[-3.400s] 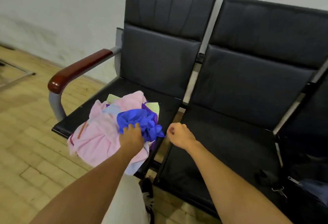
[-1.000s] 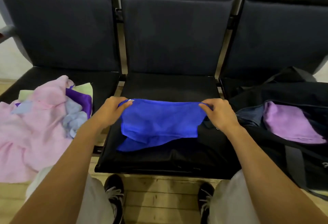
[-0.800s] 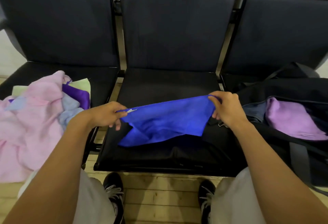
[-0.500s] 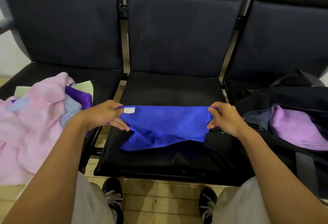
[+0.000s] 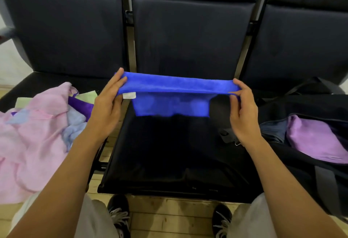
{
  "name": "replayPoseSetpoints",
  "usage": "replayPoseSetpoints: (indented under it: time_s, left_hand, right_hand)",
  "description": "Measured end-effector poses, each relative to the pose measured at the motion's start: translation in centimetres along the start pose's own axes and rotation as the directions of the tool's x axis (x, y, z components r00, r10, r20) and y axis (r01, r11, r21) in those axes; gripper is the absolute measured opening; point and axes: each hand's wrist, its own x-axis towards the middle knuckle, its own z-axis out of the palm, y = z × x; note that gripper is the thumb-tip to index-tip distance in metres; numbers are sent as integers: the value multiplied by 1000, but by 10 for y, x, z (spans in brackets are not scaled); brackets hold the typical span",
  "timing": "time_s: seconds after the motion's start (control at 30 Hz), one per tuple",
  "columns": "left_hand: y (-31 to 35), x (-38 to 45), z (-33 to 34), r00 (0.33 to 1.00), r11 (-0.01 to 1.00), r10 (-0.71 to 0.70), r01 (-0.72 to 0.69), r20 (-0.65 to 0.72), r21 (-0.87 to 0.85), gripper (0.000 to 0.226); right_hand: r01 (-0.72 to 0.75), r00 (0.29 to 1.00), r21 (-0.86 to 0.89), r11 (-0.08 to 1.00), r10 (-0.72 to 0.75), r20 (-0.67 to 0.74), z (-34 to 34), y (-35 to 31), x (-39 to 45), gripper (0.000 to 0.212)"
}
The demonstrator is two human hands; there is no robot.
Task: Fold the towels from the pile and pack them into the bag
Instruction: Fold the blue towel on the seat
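Observation:
A bright blue towel (image 5: 173,94) is stretched taut in the air above the middle black seat (image 5: 169,153), with a white label near its left corner. My left hand (image 5: 108,105) pinches its left end and my right hand (image 5: 243,109) pinches its right end. The lower half hangs down as a fold. On the left seat lies the pile of towels (image 5: 35,136): pink on top, with light blue, purple and pale green showing. An open black bag (image 5: 308,109) sits on the right seat, a folded lilac towel (image 5: 314,139) inside it.
Three black padded chairs stand in a row with metal posts between the backrests. A bag strap with a buckle (image 5: 228,137) lies on the middle seat's right side. My knees and dark shoes are over the wooden floor (image 5: 169,219) in front.
I took the blue towel off the pile and brought it over the middle seat. In the last second both hands lifted it clear of the seat and pulled it straight.

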Motion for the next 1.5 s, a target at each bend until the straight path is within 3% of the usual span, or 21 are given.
replayPoseSetpoints:
  time_s: [0.13, 0.27, 0.33, 0.4, 0.47, 0.53, 0.6, 0.7, 0.8, 1.03, 1.07, 1.13, 1.2, 1.27, 1.37, 1.4, 1.43, 1.5]
  left_hand:
    - [-15, -11, -4, 986, 995, 34, -49, 163, 89, 47]
    - [-24, -24, -7, 924, 984, -146, 99, 352, 148, 46]
    - [-33, -33, -10, 814, 956, -284, 204, 507, 210, 41]
    - [-39, -42, -13, 647, 915, -404, 275, 647, 296, 37]
    - [-43, -51, -12, 452, 876, -482, 263, 751, 404, 33]
    - [-46, -58, -10, 322, 858, -511, 244, 797, 452, 29]
    - [-43, -61, -10, 283, 852, -513, 285, 811, 439, 17]
    - [-35, -58, -11, 223, 855, -499, 282, 837, 434, 38]
    - [-28, -55, -11, 143, 863, -473, 276, 869, 424, 38]
    - [-6, -43, -14, 125, 807, -441, 488, 888, 332, 24]
    - [-5, -42, -14, 138, 793, -464, 506, 875, 340, 22]
    - [-4, -39, -13, 205, 761, -519, 552, 830, 340, 22]
    - [-2, -35, -11, 289, 730, -565, 612, 773, 305, 20]
    - [-1, -28, -6, 452, 736, -580, 648, 678, 197, 13]
    - [3, -11, 5, 865, 906, -409, 423, 292, 17, 25]
    - [5, -6, 7, 944, 950, -303, 310, 132, -35, 29]
    - [7, -1, 6, 982, 981, -190, 190, 4, -41, 32]
    - [7, 3, 4, 992, 1000, -14, 16, -128, 17, 37]
  right_hand:
    - [28, 983, -60, 998, -16, 183, -7, 14, -7, 13]
    - [-79, 885, -135, 988, 132, 447, -16, 24, -15, 12]
    - [-123, 780, -198, 972, 218, 586, -19, 31, -20, 12]
    - [-155, 683, -229, 961, 272, 678, -21, 37, -25, 11]
    - [-210, 604, -212, 954, 297, 740, -23, 39, -29, 10]
    - [-242, 545, -216, 946, 317, 776, -24, 39, -33, 13]
    - [-244, 489, -243, 939, 335, 805, -24, 38, -38, 18]
    - [-286, 346, -255, 924, 348, 871, -27, 35, -44, 16]
    - [-321, 209, -274, 906, 351, 913, -32, 28, -45, 20]
    - [-447, 218, -278, 850, 405, 888, -33, 34, -45, 15]
    - [-449, 247, -277, 849, 416, 875, -33, 32, -44, 16]
    - [-456, 380, -237, 858, 428, 820, -31, 28, -42, 17]
    - [-569, 496, -145, 810, 478, 725, -25, 27, -37, 18]
    - [-608, 596, -73, 790, 516, 616, -18, 28, -32, 18]
    - [-354, 851, -91, 931, 361, 381, -10, 21, -18, 13]
    - [-248, 926, -36, 968, 248, 284, -10, 15, -13, 15]
    - [-137, 976, 28, 990, 130, 175, -10, 8, -9, 19]
    - [30, 1000, 77, 997, -30, -6, -12, 0, -3, 21]
